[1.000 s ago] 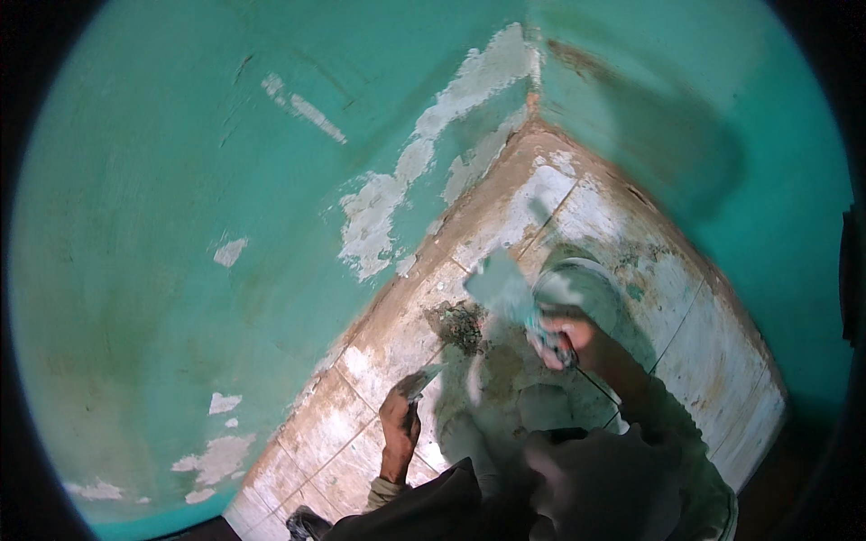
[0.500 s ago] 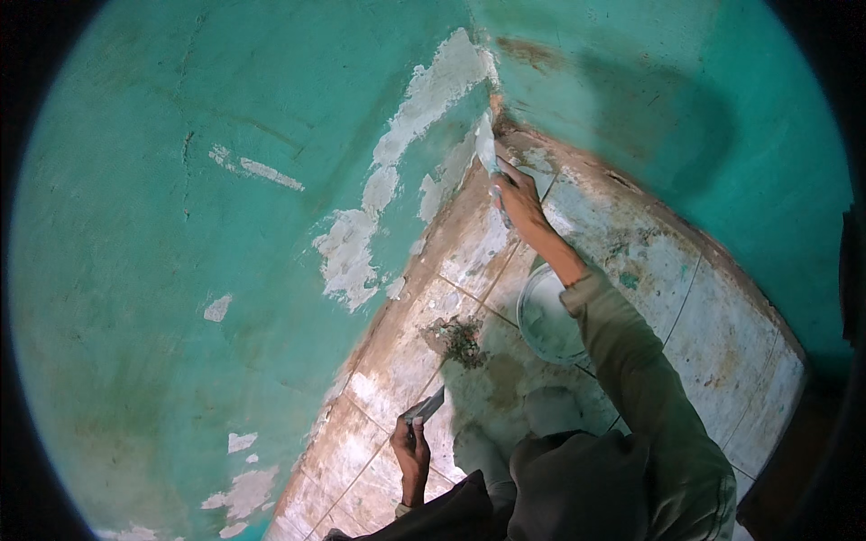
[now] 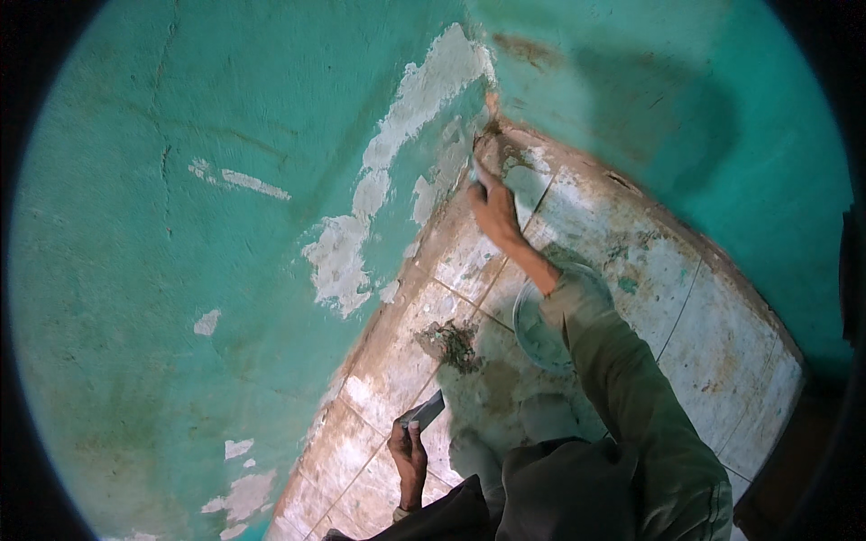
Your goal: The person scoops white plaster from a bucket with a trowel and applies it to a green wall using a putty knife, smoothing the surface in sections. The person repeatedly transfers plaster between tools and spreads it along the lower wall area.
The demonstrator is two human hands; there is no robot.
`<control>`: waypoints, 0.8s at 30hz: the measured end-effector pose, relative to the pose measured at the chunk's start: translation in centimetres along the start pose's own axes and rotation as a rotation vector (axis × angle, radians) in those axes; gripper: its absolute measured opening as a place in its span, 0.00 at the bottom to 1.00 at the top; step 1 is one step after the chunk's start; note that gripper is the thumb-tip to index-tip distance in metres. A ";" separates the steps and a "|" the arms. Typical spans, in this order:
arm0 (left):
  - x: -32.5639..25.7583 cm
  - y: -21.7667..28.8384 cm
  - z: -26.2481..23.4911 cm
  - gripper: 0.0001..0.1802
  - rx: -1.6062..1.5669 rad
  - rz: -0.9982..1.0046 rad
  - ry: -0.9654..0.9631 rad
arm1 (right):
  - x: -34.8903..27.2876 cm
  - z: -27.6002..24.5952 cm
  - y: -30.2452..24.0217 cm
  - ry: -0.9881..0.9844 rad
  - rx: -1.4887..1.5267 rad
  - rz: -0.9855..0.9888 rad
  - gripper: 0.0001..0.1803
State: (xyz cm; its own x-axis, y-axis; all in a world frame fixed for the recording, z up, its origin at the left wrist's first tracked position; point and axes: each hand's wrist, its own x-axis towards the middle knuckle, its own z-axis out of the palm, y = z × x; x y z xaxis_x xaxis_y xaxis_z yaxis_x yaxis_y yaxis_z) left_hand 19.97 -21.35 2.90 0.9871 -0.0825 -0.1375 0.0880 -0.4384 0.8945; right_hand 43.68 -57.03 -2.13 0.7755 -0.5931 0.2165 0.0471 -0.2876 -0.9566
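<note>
My right hand (image 3: 494,215) reaches up to the corner where the two green walls meet the floor. Its fingers are closed on a putty knife (image 3: 483,169), mostly hidden by the hand and blurred. The knife is at the foot of the left wall (image 3: 244,298), just below a strip of whitish filler (image 3: 383,131). Low down, my left hand (image 3: 409,460) grips a dark, flat scraper blade (image 3: 424,411) between thumb and fingers, held over the floor tiles. Under my right forearm stands a round bucket (image 3: 520,320) with pale paste inside, partly covered by the sleeve.
A small heap of debris (image 3: 458,346) lies on the stained tile floor (image 3: 713,361) left of the bucket. Brown, rough edging (image 3: 631,176) runs along the right wall's base. More filler patches (image 3: 245,494) mark the left wall's lower part. My feet stand behind the bucket.
My right hand with the putty knife has moved down and slightly left, away from the corner; the blade has turned and shows less. My left hand keeps the scraper in nearly the same place.
</note>
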 end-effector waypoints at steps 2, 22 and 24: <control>0.2 0.2 0.4 0.14 0.003 0.020 -0.003 | 2.7 -1.4 1.5 0.071 -0.174 -0.082 0.29; -0.4 -0.6 0.7 0.16 -0.078 -0.033 0.013 | -0.6 7.1 -1.0 -0.088 0.231 0.238 0.33; -0.4 -0.6 0.8 0.16 -0.064 -0.034 0.017 | -2.4 6.9 -1.7 -0.210 0.327 0.270 0.34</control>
State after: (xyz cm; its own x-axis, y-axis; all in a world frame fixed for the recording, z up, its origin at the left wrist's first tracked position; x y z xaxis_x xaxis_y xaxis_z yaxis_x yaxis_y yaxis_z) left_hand 19.38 -21.78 2.08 0.9854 -0.0533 -0.1614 0.1292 -0.3821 0.9150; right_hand 46.08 -49.92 -2.34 0.8962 -0.4397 -0.0599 -0.0034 0.1281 -0.9918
